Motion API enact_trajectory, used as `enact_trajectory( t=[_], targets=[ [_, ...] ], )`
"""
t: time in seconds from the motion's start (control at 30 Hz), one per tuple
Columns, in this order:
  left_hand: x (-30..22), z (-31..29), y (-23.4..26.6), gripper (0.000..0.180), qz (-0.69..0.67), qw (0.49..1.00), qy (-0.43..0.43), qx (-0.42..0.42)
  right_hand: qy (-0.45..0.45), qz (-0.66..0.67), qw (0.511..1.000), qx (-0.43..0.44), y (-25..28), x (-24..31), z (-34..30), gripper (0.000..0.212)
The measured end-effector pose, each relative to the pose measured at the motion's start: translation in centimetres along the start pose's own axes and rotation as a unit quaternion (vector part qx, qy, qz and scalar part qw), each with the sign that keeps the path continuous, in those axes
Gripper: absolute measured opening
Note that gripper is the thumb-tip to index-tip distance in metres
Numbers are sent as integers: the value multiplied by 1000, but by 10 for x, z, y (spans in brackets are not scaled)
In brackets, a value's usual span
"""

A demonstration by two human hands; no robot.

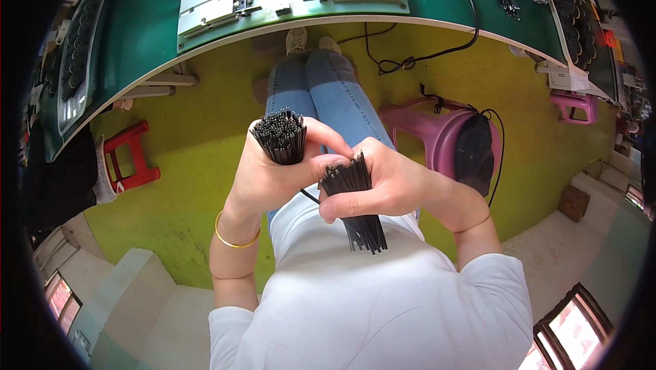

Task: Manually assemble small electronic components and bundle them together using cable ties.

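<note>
Black thin tubes, two bundles, centre of frame, held above the lap. Left bundle: ends face the camera, showing small round openings; left hand clenched around it, thumb reaching across toward the other hand. Right bundle: fanned, loose ends hanging down past the palm; right hand grasping it, thumb pressed under it. Hands touching at the fingers. Gold bangle on left wrist. Below the hands: blue jeans, white shirt. Yellow floor. Pink stool right of centre, red stool at left. Green workbench curves across the top.
</note>
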State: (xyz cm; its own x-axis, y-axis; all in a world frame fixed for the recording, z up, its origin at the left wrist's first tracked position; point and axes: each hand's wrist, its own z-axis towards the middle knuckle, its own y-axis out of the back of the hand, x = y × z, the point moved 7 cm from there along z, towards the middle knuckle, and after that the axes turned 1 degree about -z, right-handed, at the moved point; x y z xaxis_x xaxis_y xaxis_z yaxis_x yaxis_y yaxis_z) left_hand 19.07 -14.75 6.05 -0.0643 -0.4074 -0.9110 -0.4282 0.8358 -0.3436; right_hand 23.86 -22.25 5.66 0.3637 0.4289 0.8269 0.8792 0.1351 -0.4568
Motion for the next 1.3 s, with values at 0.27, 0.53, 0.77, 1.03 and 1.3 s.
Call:
enact_trajectory(
  t=[0.27,0.53,0.77,1.03,1.3],
  targets=[
    [6,0,5,10,-37,999,-15,-8,8,-4,1000,5,1,1,1,11],
    [13,-5,6,9,-47,997,12,-62,11,29,999,-44,11,1,0,14],
    [11,-14,7,4,-136,981,57,-126,117,-89,976,-160,18,21,-3,18],
    [11,-16,1,5,-192,971,85,-114,113,-44,981,-152,18,15,-2,17],
    [1,-21,6,10,-21,987,-69,-142,127,19,979,-159,16,16,-9,26]
  ],
)
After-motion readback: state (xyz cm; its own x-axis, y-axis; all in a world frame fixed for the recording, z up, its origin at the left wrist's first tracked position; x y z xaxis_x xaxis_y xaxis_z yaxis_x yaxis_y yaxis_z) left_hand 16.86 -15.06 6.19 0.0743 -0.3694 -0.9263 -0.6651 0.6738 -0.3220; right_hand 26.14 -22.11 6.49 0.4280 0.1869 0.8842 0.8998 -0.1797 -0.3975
